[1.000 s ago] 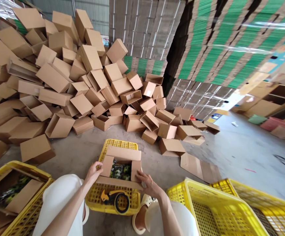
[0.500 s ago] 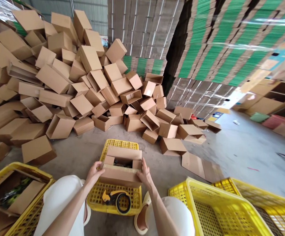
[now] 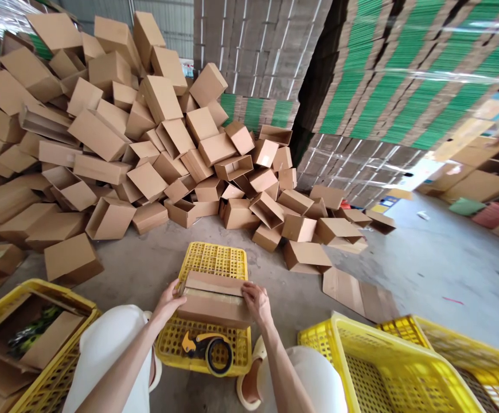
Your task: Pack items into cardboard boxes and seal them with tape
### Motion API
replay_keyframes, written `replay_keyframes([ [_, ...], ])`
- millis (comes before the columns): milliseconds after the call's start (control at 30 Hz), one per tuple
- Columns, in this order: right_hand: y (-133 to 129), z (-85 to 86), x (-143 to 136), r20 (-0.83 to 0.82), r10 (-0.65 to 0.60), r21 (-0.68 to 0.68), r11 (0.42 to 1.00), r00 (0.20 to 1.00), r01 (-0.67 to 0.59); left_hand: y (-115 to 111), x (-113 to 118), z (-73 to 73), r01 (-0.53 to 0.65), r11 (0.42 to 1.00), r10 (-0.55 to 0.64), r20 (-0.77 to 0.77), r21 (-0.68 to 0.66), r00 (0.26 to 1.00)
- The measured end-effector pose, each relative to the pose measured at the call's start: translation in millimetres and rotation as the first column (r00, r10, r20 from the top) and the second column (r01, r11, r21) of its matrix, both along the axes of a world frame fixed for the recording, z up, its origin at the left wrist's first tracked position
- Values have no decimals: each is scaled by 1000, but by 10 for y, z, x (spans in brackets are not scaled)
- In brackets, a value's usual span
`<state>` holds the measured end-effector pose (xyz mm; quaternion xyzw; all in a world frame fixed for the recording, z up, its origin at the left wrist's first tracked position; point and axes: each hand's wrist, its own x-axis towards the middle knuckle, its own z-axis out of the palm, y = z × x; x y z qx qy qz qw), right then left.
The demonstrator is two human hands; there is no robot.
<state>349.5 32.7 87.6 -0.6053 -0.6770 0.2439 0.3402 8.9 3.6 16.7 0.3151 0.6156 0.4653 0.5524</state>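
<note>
A small cardboard box (image 3: 215, 311) rests on an upturned yellow plastic crate (image 3: 217, 258) between my knees. Its long top flaps are folded nearly together, with a narrow dark gap and a strip of tape along the near flap's edge. My left hand (image 3: 167, 303) grips the left end, thumb on the near side. At the right end, the fingers of my right hand (image 3: 258, 303) are bent and closed on the flap's corner. A tape dispenser (image 3: 198, 344) with an orange and black body lies on the crate, nearer me than the box.
A large heap of cardboard boxes (image 3: 141, 149) covers the floor ahead and left. On the left, a yellow basket (image 3: 81, 301) holds an open box with dark green, plastic-wrapped contents. Yellow baskets (image 3: 387, 358) stand at right. Tall stacks of flattened cartons (image 3: 357, 86) rise behind.
The box's raised flaps have been folded down, covering the contents seen before. My right hand has moved from the box's right side up onto the top flap's corner.
</note>
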Motion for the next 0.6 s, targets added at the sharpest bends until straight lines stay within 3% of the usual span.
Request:
replay_keyframes([
  [133,-73,-42,-51,176,2,43,999,984,-9,-6,22,47,22,999,-21,-50,26,999],
  [300,-144,-40,-87,428,-44,26,999,903,37,-14,8,29,38,999,-34,-128,27,991],
  [500,-247,-36,-130,539,-49,36,999,841,35,-7,-1,92,40,995,-21,-198,92,980],
  [600,-276,-57,-119,462,-42,64,998,886,14,-32,8,149,43,996,-27,-200,75,980],
])
